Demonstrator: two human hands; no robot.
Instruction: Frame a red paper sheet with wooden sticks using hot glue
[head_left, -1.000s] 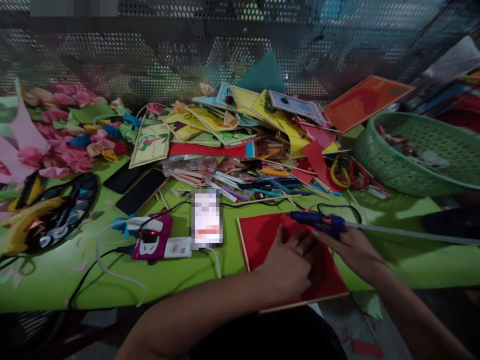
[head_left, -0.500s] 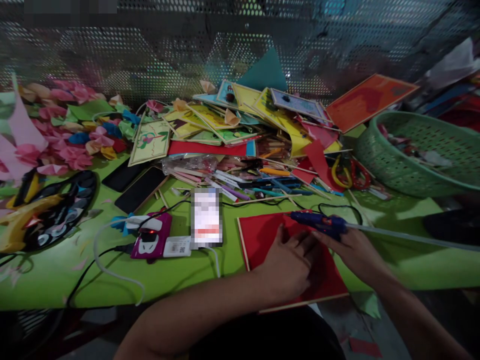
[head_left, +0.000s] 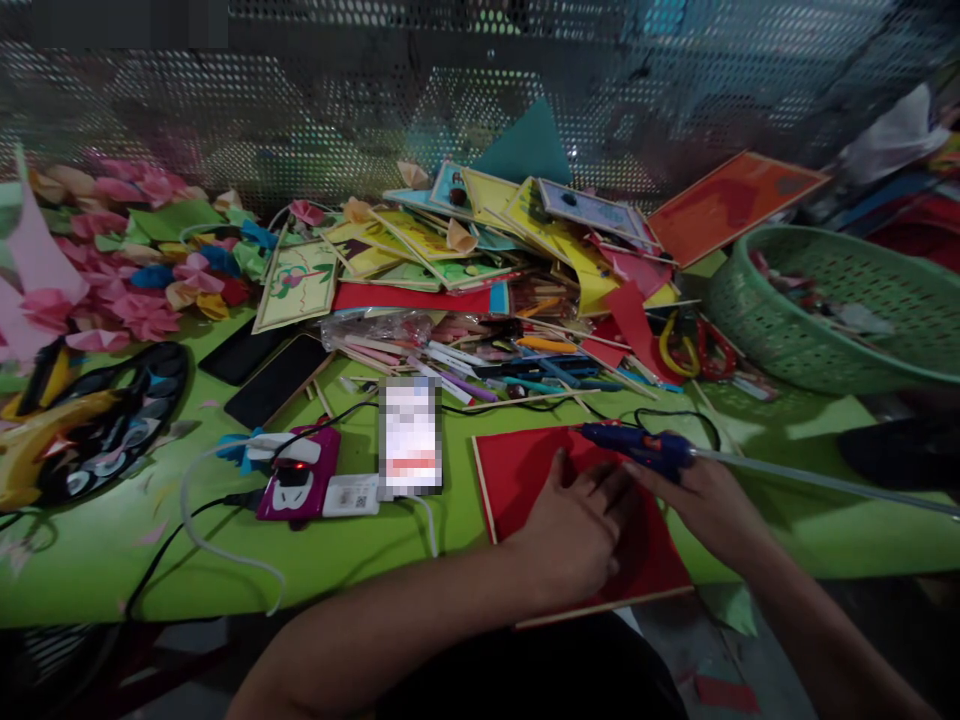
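Note:
A red sheet of card (head_left: 517, 480) lies on the green table at its front edge. Thin wooden sticks line its left and near sides. My left hand (head_left: 581, 535) rests on the sheet with its fingers stretched out, so it is open and covers part of the middle. Wrapped round a blue hot glue gun (head_left: 645, 448) is my right hand (head_left: 705, 495). The nozzle points left, over the sheet's far edge. A long, pale glue stick (head_left: 817, 480) sticks out of the gun's back to the right.
Behind lie pens (head_left: 457, 355), scissors (head_left: 694, 345) and a pile of framed pictures (head_left: 480, 220). A green basket (head_left: 825, 350) stands right. Leftward are a lit phone (head_left: 411, 435), a purple power strip (head_left: 298, 490), cables, dark phones (head_left: 274, 380) and paper flowers (head_left: 150, 280).
The whole view has shifted very slightly. Both hands, the glue gun and the red sheet keep the same places relative to each other.

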